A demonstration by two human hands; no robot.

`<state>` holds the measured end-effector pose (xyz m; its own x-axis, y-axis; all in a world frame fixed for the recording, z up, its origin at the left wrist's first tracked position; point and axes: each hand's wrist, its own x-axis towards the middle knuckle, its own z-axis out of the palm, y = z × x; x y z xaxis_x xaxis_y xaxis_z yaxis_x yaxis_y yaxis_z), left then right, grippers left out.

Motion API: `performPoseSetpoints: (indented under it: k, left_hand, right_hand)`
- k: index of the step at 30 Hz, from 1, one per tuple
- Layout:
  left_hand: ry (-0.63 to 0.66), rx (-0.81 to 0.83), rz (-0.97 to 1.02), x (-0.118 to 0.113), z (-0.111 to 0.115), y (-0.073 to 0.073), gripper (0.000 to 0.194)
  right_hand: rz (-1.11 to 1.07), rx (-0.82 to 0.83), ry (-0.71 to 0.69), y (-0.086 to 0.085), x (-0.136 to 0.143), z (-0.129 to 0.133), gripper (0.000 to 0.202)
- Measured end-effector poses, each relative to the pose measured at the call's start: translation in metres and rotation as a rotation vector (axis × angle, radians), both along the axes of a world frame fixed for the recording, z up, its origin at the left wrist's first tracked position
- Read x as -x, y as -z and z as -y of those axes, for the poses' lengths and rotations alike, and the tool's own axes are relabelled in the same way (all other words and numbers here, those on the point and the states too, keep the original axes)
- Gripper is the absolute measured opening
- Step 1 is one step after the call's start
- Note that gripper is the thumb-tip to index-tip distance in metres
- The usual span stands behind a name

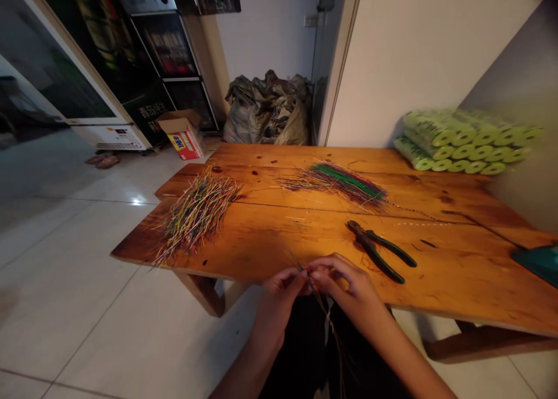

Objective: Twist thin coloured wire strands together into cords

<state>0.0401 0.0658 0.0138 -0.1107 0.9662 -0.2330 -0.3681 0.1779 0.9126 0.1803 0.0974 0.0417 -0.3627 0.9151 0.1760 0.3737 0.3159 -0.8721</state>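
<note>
Thin wires [320, 301] are pinched between my two hands at the table's front edge, with their tails hanging down over my lap. My left hand [284, 288] grips them from the left, fingertips pressed together. Close against it, my right hand [344, 280] pinches the same wires with thumb and forefinger. Short wire ends poke out above the fingertips. To the right lie pliers [377, 251] with dark green handles, jaws toward the back left. A loose pile of cut coloured wires [198, 216] lies at the left, and a bundle of longer wires [344, 181] lies farther back.
The wooden table [261, 236] has an uneven left edge. Stacked green rolls [466, 140] stand at the back right, and a teal object [538, 262] sits at the right edge. Beyond the table are bulging sacks [268, 108] and an open carton [183, 135] on the floor.
</note>
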Motion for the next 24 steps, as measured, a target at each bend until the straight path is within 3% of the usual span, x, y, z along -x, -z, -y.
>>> performPoseSetpoints:
  k: [9,15,24]
  left_hand:
    - [0.098,-0.026,-0.069,-0.001,-0.003,-0.003,0.017]
    - [0.168,-0.054,-0.078,-0.002,-0.007,-0.005,0.021]
    - [0.225,-0.093,-0.117,-0.009,-0.004,-0.006,0.016]
  right_hand:
    - [0.023,0.077,0.002,0.003,0.003,-0.014,0.016]
    - [-0.130,0.135,-0.015,-0.003,0.007,-0.020,0.019]
    - [-0.173,0.185,0.070,-0.008,0.010,-0.018,0.019]
